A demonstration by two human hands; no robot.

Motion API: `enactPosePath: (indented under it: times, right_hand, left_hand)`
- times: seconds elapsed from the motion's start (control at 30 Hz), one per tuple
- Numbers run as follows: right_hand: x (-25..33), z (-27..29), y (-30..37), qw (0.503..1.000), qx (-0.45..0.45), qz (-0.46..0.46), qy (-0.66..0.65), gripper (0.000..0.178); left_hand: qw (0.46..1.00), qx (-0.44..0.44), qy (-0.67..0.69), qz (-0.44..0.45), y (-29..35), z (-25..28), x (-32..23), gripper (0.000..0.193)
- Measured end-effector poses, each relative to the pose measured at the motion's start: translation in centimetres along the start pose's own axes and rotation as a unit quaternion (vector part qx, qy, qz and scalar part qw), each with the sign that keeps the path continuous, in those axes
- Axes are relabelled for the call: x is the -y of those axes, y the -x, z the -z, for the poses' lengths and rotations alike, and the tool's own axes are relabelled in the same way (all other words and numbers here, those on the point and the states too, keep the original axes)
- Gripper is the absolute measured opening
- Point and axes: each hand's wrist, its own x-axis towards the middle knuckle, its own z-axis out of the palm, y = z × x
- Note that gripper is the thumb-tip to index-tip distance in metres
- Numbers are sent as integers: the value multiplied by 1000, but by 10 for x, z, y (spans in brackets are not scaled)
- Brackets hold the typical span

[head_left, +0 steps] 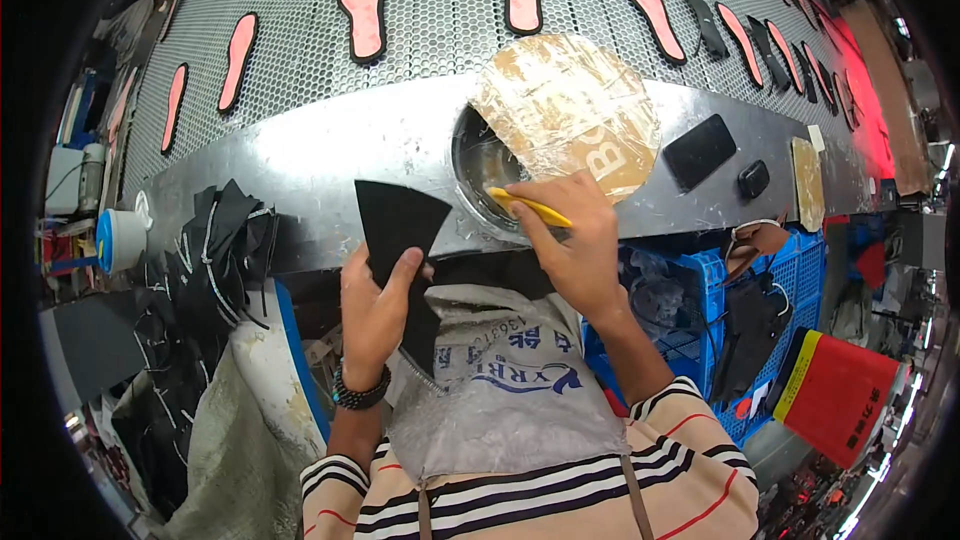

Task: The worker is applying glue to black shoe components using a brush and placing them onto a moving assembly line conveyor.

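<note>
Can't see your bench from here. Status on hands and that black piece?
Left hand grips black piece, upright. Right hand holds yellow brush at the round pot. Taped lid half covers the pot.

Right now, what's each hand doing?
Left hand: closed on a black fabric piece.
Right hand: closed on a yellow brush handle at the metal bowl.

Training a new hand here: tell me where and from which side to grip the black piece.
Grip the black piece at its narrow lower end, from below, as the left hand does. It fans out wide at the top, so the lower end fits between thumb and fingers and leaves the broad face bare.
</note>
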Motion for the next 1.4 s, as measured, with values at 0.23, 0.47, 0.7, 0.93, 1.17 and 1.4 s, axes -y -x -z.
enactPosePath:
  times: [0.23, 0.47, 0.7, 0.93, 1.17, 1.4]
  right_hand:
    - [9, -4, -9, 999, -17, -31, -39, 12]
    - [3, -3, -1, 985, 4, -105, -138, 12]
    - [4, 2, -8, 995, 11, -35, -95, 13]
    - [9, 16, -16, 995, 49, -45, -75, 13]
    - [23, 22, -42, 973, 88, 148, -153, 21]
    - [22, 54, -30, 947, 233, 145, -166, 16]
  left_hand:
    - [995, -81, 47, -35, -11, -18, 8, 17]
    - [992, -97, 59, -49, -15, -24, 10, 26]
    - [990, -66, 126, -5, -15, -20, 11, 35]
    - [962, 73, 238, 114, -19, 14, -4, 50]
    - [900, 302, 198, 245, -12, 38, -36, 69]
    - [896, 304, 213, 244, 4, 41, -22, 68]
